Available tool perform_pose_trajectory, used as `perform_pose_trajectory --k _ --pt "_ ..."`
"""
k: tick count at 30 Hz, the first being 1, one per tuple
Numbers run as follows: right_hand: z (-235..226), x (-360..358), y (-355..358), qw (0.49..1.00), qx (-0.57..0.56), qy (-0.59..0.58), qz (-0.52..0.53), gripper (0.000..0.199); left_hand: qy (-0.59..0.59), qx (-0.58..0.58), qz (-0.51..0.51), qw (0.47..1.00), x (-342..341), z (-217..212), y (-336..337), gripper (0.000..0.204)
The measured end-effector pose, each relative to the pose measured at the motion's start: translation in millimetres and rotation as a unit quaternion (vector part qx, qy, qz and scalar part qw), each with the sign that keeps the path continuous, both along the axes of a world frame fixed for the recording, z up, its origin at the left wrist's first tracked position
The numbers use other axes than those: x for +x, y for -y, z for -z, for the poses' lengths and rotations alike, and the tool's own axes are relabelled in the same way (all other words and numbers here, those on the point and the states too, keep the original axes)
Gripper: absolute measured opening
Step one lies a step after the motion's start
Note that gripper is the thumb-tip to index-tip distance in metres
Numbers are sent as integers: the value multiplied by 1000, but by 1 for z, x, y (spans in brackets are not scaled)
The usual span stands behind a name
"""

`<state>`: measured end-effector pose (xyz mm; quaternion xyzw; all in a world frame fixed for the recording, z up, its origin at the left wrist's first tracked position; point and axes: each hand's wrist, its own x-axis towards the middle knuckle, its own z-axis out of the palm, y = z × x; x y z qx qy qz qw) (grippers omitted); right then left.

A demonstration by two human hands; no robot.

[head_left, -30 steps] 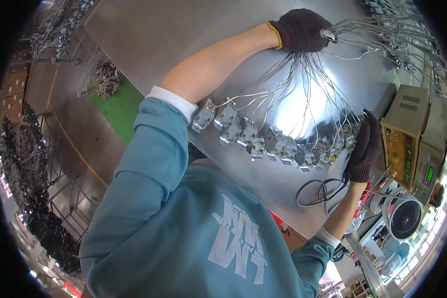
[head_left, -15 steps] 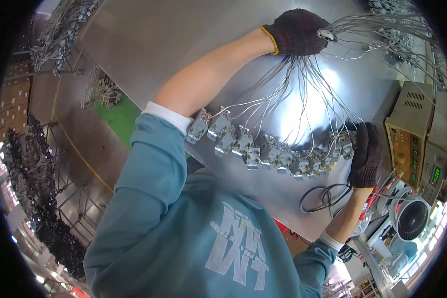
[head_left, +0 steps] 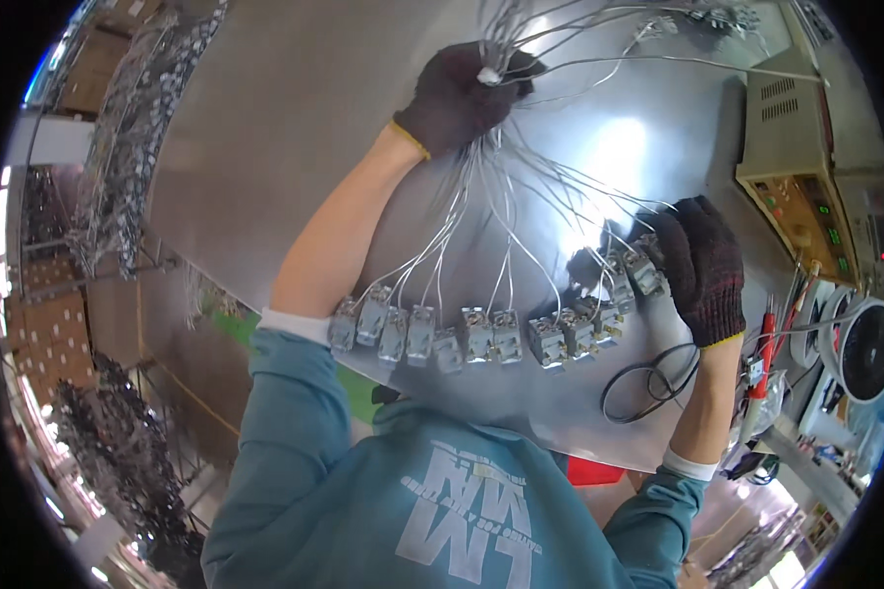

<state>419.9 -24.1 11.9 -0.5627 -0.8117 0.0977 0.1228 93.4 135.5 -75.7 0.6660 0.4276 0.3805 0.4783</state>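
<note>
My left hand, in a dark knitted glove with a yellow cuff edge, is closed round a bundle of thin grey wires above the far part of the metal table. From that grip the wires fan down to a row of small grey metal blocks, each with brass-coloured or silver fittings. At the right end of the row, my gloved right hand bends its fingers against the last block. Its fingertips are partly hidden behind the blocks. A dark patch beside them is too blurred to make out.
A bench instrument with lit green digits stands at the right table edge. A black cable loop lies near my right forearm. Beyond it are a red-handled tool and a small fan. Hanging wire bundles line the left.
My left hand has moved left with the wires. The blocks, bunched before, now lie more spread out in an arc with gaps. My right hand stays at the right end. The view has shifted too.
</note>
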Motion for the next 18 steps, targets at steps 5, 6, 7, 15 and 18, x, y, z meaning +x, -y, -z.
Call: perform_pose_trajectory --k 5,6,7,15,18 --pt "5 4 2 994 89 47 -34 21 3 98 28 995 -1 -4 1 29" --pt "7 5 2 995 90 44 -23 21 1 99 38 994 0 -7 2 29" --pt "7 4 1 996 79 24 -22 23 -16 89 29 995 -2 -10 4 33" --pt "10 8 4 998 -34 58 11 24 -91 141 18 986 -6 -15 9 41" --pt "13 8 10 999 20 34 17 20 -86 107 13 990 0 -20 17 39"
